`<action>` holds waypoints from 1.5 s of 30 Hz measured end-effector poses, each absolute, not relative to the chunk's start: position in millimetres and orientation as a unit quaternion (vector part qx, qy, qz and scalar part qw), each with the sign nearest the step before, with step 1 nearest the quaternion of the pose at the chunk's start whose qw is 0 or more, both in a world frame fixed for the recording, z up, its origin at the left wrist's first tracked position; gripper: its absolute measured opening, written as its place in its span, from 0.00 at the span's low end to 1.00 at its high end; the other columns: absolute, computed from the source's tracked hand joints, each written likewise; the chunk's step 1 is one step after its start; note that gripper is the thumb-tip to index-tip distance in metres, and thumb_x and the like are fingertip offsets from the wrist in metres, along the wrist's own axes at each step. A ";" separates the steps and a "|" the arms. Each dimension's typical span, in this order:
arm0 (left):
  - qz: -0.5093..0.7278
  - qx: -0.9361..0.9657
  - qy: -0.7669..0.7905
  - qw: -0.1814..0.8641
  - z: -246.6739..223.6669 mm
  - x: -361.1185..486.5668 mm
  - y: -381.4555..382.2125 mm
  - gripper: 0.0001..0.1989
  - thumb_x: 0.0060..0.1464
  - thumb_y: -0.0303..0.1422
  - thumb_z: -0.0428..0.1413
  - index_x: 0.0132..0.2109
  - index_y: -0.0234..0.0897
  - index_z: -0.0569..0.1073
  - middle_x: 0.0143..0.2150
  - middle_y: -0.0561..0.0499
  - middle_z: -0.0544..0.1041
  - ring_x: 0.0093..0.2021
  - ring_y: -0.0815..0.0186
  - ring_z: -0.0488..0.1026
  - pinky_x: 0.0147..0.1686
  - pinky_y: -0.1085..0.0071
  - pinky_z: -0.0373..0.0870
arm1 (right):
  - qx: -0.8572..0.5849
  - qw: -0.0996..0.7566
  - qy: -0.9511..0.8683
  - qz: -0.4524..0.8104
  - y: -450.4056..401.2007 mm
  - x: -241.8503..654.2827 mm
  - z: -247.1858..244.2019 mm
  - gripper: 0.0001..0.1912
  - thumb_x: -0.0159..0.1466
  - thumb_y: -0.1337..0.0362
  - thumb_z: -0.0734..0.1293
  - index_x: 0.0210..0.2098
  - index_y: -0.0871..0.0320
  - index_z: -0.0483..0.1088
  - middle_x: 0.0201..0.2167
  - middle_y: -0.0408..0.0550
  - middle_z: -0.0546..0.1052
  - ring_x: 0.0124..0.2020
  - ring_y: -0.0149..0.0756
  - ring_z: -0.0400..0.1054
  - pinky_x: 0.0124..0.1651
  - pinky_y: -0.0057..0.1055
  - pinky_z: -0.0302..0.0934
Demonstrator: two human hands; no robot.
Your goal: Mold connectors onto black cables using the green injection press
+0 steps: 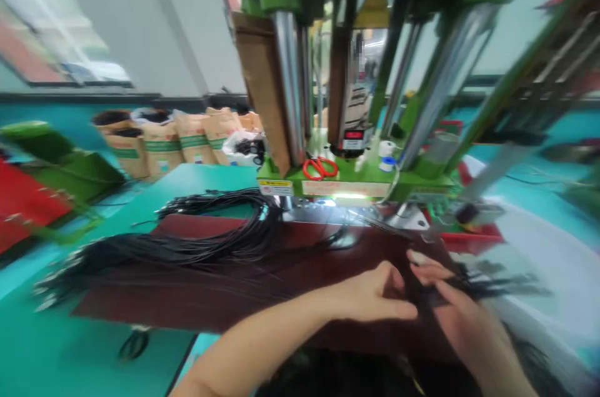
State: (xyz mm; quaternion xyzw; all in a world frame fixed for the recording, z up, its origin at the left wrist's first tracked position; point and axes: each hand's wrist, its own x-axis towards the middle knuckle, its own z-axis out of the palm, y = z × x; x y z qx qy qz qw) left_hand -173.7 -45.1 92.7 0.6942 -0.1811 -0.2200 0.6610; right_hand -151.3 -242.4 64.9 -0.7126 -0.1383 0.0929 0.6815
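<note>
A bundle of black cables (187,246) with metal-coloured ends lies bent in a loop on the dark red board (300,278). My left hand (377,294) is over the right part of the board, thumb stretched out and the other fingers curled; nothing can be made out in it. Just right of it, my right hand (457,297) has its thumb and fingers close together around something dark. Blurred black pieces with pale ends (497,284) stick out to the right beside this hand. What its fingers hold is too smeared to name.
A green press (347,187) with steel columns stands behind the board, red-handled scissors (320,168) on its base. A red tray (473,239) is at its right. Paper sacks (164,145) stand at the back left. A black ring-shaped item (134,345) lies near the front left.
</note>
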 end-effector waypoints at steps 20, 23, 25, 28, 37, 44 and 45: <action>-0.338 0.524 0.030 0.782 60.4 -158.8 -115.3 0.10 0.46 0.38 0.53 0.30 0.35 0.63 0.17 0.58 0.63 0.12 0.76 0.56 0.12 0.78 0.50 | -0.712 0.637 -0.171 0.241 -261.1 -97.4 99.0 0.19 0.61 0.52 0.59 0.45 0.55 0.71 0.47 0.51 0.72 0.51 0.44 0.63 0.58 0.46 0.48; -0.320 0.523 0.025 0.790 61.9 -149.5 -119.6 0.14 0.46 0.41 0.53 0.31 0.34 0.64 0.17 0.57 0.62 0.12 0.76 0.57 0.12 0.77 0.52 | -0.746 0.588 -0.218 0.226 -255.7 -99.3 91.5 0.19 0.62 0.53 0.59 0.50 0.50 0.66 0.54 0.47 0.66 0.55 0.42 0.57 0.59 0.45 0.47; -0.313 0.512 0.024 0.800 59.8 -146.2 -119.8 0.16 0.44 0.44 0.55 0.31 0.33 0.64 0.17 0.57 0.62 0.13 0.76 0.58 0.14 0.76 0.53 | -0.757 0.559 -0.254 0.222 -253.0 -99.6 87.5 0.21 0.62 0.53 0.58 0.54 0.49 0.61 0.58 0.45 0.59 0.58 0.41 0.53 0.59 0.44 0.46; -0.324 0.475 0.028 0.817 53.3 -143.9 -116.2 0.18 0.41 0.44 0.57 0.30 0.33 0.64 0.19 0.57 0.63 0.15 0.76 0.59 0.16 0.75 0.56 | -0.788 0.498 -0.305 0.197 -246.0 -99.7 83.4 0.24 0.62 0.56 0.59 0.57 0.49 0.57 0.61 0.43 0.52 0.61 0.39 0.44 0.61 0.42 0.40; -0.191 0.473 0.084 0.856 41.3 -127.6 -95.9 0.17 0.43 0.42 0.56 0.32 0.38 0.56 0.18 0.61 0.60 0.13 0.79 0.53 0.14 0.79 0.47 | -0.911 0.319 -0.258 0.037 -219.4 -51.2 57.3 0.20 0.65 0.63 0.50 0.55 0.60 0.58 0.54 0.52 0.64 0.55 0.37 0.56 0.57 0.36 0.49; -0.164 0.485 0.114 0.851 34.9 -119.8 -91.8 0.16 0.44 0.42 0.55 0.31 0.38 0.56 0.17 0.62 0.59 0.12 0.79 0.52 0.13 0.80 0.44 | -0.951 0.175 -0.252 0.030 -208.3 -35.5 41.2 0.13 0.56 0.73 0.57 0.40 0.62 0.65 0.43 0.60 0.68 0.48 0.48 0.59 0.48 0.41 0.53; -0.160 0.483 0.111 0.854 35.0 -121.1 -91.9 0.16 0.44 0.43 0.54 0.31 0.38 0.56 0.17 0.62 0.59 0.12 0.79 0.52 0.13 0.80 0.44 | -0.951 0.172 -0.255 0.041 -208.9 -36.5 42.8 0.12 0.55 0.72 0.58 0.39 0.61 0.65 0.41 0.58 0.68 0.45 0.47 0.61 0.46 0.40 0.54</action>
